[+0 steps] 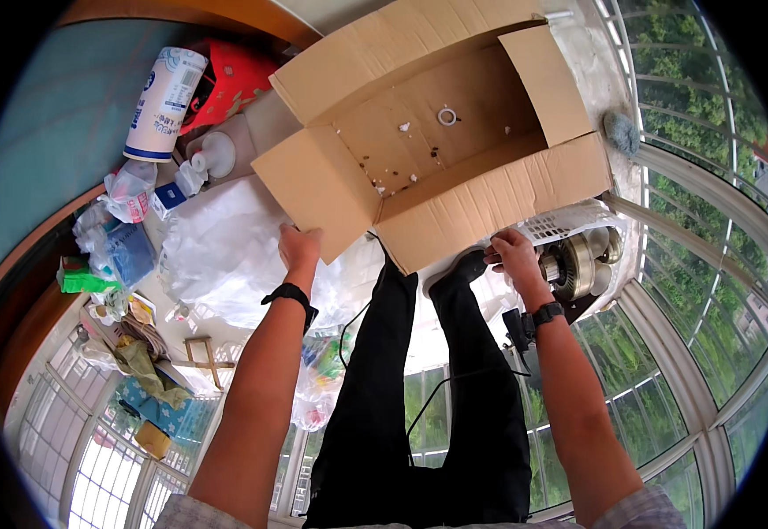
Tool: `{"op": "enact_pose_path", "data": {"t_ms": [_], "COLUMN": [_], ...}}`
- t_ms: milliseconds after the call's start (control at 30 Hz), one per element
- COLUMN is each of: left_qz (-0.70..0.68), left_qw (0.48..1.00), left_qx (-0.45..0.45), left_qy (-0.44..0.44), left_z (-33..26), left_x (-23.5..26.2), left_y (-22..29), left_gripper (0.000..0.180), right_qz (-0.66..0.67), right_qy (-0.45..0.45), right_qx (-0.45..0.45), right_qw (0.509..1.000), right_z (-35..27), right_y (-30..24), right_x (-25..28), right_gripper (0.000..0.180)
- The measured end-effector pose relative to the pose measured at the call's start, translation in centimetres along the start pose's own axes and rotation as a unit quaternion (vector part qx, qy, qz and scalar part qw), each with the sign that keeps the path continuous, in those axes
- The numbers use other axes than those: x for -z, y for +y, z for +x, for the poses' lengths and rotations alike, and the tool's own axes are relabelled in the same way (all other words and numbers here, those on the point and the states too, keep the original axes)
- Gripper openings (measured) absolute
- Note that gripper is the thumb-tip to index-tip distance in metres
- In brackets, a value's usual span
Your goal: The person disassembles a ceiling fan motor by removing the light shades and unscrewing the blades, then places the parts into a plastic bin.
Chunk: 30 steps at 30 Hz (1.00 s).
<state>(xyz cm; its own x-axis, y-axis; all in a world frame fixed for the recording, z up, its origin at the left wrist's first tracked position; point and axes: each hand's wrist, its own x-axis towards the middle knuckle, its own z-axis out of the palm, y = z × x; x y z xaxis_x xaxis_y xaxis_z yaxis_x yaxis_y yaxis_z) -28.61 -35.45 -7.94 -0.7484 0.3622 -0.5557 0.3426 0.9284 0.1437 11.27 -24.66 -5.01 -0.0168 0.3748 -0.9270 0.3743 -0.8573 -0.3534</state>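
An open cardboard box (454,192) lies before me with its flaps spread. My left hand (300,247) pinches the corner of its left flap, thumb on top. My right hand (513,254) is at the lower edge of the near flap, fingers curled together; whether they grip the cardboard I cannot tell. Inside the box are a white ring (447,116) and scattered dark and white crumbs. My legs, in black trousers (481,370), stand below the box, one dark shoe (463,266) showing near my right hand.
A white plastic basket (569,222) and a metallic motor-like part (574,266) are right of my right hand. White plastic sheeting (225,247) heaps at left, with a paper-towel roll (164,106) and red bag (230,84) beyond. Barred windows (701,212) line the right; a dark cable (419,414) hangs by my legs.
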Motion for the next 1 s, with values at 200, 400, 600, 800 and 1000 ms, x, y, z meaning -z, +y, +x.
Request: {"op": "enact_pose_path", "data": {"t_ms": [200,400,600,800,1000], "left_qz": [-0.035,-0.103,-0.245,-0.257,-0.325], "left_qw": [0.996,0.989,0.941,0.929,0.905], "left_qx": [0.079,0.037,0.116,0.087,0.001], "left_qy": [-0.008,-0.101,-0.203,-0.251,-0.273], "left_z": [7.0,8.9,5.4,9.6,9.2], "left_x": [-4.8,-10.7,-9.2,-13.4,-13.3], "left_y": [-7.2,-3.6,5.8,2.3,3.9], "left_gripper": [0.055,0.078,0.074,0.056,0.044], "right_qz": [-0.025,-0.016,0.087,0.162,0.210], "right_qy": [0.115,0.205,0.120,0.012,-0.036], "right_qx": [0.005,-0.067,-0.070,-0.015,0.014], "right_qw": [0.993,0.976,0.986,0.987,0.977], "right_z": [3.8,10.1,13.1,17.6,17.4], "right_y": [-0.5,0.3,-3.4,-2.1,1.0], "right_x": [-3.3,-2.3,-3.5,-3.3,-1.2], "right_gripper": [0.026,0.084,0.085,0.050,0.038]}}
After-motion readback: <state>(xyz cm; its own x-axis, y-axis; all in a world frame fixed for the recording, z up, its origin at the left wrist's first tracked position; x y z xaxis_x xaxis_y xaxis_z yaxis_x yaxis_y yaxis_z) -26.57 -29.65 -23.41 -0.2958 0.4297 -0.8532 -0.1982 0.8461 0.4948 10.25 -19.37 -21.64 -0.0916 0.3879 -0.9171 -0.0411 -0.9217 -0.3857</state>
